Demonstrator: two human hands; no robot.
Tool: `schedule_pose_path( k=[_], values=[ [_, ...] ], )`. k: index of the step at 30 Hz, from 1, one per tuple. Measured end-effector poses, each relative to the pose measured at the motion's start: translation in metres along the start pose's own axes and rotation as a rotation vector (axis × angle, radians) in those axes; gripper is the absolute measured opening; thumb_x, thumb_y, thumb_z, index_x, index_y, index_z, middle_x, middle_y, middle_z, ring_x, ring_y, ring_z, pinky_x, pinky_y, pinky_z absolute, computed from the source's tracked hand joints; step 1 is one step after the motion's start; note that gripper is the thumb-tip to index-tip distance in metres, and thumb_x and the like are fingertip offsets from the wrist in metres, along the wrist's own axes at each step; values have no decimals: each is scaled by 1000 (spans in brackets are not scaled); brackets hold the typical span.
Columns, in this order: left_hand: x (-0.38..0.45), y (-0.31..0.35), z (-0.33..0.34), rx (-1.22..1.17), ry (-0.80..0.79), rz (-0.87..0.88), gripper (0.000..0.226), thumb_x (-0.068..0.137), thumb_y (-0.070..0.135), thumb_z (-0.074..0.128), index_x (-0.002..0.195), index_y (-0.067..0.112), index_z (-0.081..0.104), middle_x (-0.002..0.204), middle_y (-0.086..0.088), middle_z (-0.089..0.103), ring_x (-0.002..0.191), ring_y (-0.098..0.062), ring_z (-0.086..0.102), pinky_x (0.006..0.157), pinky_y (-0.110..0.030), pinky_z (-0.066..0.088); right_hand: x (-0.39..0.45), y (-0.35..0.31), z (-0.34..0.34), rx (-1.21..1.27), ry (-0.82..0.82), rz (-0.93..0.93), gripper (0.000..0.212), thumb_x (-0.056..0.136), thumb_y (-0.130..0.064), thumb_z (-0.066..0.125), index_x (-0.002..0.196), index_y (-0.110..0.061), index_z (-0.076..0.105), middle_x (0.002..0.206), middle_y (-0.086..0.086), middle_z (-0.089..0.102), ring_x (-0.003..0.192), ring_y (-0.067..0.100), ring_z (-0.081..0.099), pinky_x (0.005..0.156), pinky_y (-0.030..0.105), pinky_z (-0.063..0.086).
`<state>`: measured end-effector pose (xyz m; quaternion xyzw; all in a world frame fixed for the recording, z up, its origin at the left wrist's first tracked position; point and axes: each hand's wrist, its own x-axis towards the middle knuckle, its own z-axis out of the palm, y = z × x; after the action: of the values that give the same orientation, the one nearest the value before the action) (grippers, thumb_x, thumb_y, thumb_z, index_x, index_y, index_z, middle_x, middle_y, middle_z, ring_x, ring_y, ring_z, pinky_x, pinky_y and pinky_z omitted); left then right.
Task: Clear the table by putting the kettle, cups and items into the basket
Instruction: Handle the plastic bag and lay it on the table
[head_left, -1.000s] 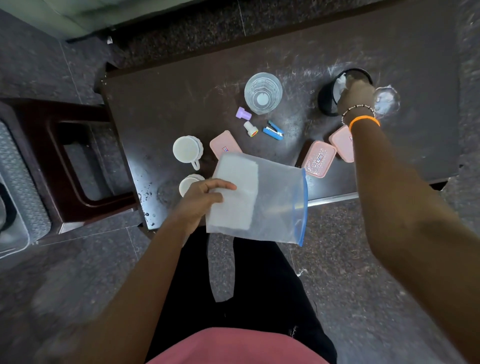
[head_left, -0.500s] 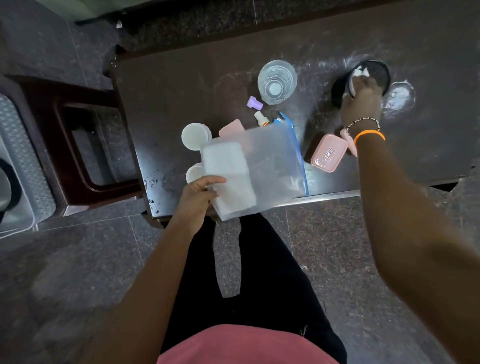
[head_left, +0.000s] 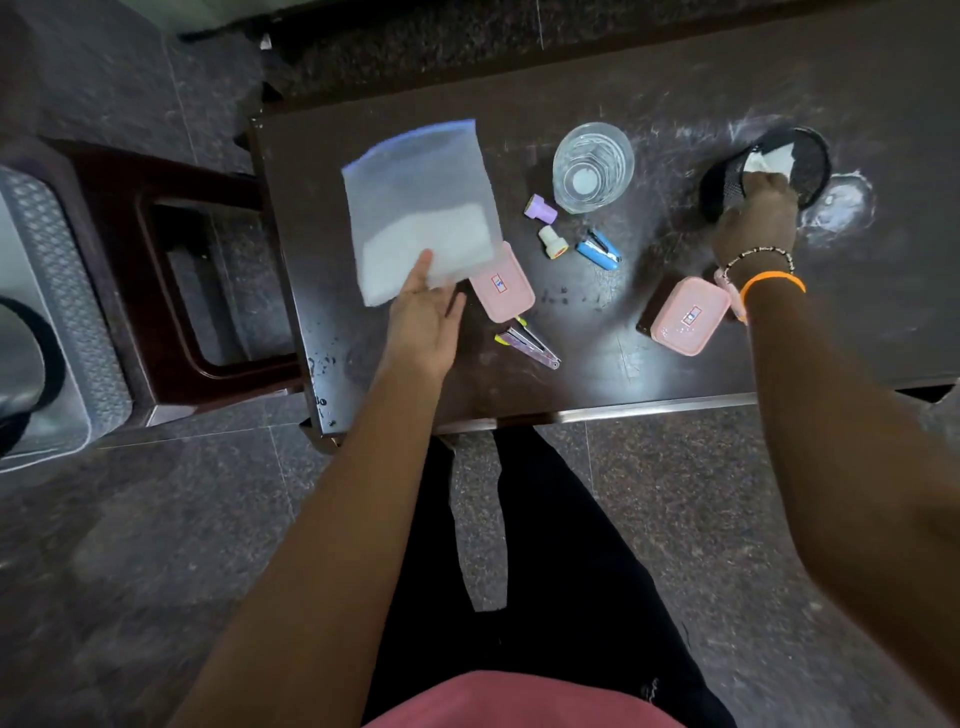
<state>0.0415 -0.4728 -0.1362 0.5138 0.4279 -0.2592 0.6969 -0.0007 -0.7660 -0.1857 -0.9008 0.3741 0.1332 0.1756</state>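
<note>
right hand (head_left: 756, 221) is gripping the rim of the black mesh basket (head_left: 810, 161), tilting it toward the table's items, likely for loading. left hand (head_left: 423, 317) is lying flat, fingers straight, touching the zip bag (head_left: 421, 208), probably steadying it on the table (head_left: 597, 384).

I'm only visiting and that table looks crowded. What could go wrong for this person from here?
The plastic bag looks loosely held: the left hand lies nearly flat at its corner, so it might slip.

The bag hides part of the table, so anything beneath could be bumped.

The right hand has a grip on the tilted black mesh cup, beside the drinking glass; a swing could knock it.
</note>
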Motion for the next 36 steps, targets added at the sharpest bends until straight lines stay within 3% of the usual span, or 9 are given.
schedule_pose_path(
  k=[5,8,11,13,16,21,28,33,36],
  values=[
    [0,-9,18,350,-85,-176,58,97,4,35,148,27,18,121,-4,44,110,-28,56,98,-34,40,3,0,-4,2,8,21,38,85,6,42,121,8,54,134,25,47,122,38,46,103,34,37],
    [-1,-7,17,591,-113,-208,62,96,12,41,148,30,12,113,0,54,84,-22,66,80,-31,51,5,-2,-5,30,33,42,36,86,4,43,118,7,57,134,23,49,122,37,47,102,35,38],
    [-2,-9,22,817,-121,-188,43,96,19,45,137,19,37,82,1,63,63,-14,62,63,-24,51,5,-1,-9,61,77,77,36,86,-6,49,120,0,58,134,19,49,123,35,45,104,35,34],
    [-3,-11,31,881,-150,-130,30,95,18,45,124,13,53,75,2,61,58,-11,56,60,-19,51,3,0,-11,80,129,101,39,86,-14,54,124,-7,55,138,15,45,126,34,41,107,34,28],
    [-6,-18,50,953,-271,-75,26,96,18,43,115,15,60,77,4,61,62,-10,56,67,-18,48,6,4,-14,99,183,148,56,80,-21,64,133,-15,46,145,9,37,132,31,34,109,38,28],
    [-5,-26,84,1028,-377,-42,25,98,21,42,115,18,60,82,9,61,69,-7,58,72,-18,45,21,9,-11,121,27,227,93,73,-22,75,147,-21,19,158,4,14,144,33,15,114,51,23],
    [-5,-24,106,1060,-367,62,29,96,14,42,120,17,58,103,2,61,76,-5,57,71,-16,43,26,7,-14,162,98,115,88,66,-17,72,143,-17,29,147,9,30,127,36,33,105,36,31],
    [-5,-24,108,1131,-340,157,36,97,13,42,132,18,49,135,-4,54,120,-19,51,96,-23,37,19,-25,-8,161,46,-63,88,69,-18,66,147,-14,24,148,12,27,130,37,31,109,37,25],
    [0,-25,109,1164,-310,179,40,98,15,43,137,21,42,141,-2,49,122,-15,47,91,-17,31,15,-40,-1,121,11,-130,88,72,-19,67,147,-15,22,150,10,26,129,36,30,111,38,27]
  ],
)
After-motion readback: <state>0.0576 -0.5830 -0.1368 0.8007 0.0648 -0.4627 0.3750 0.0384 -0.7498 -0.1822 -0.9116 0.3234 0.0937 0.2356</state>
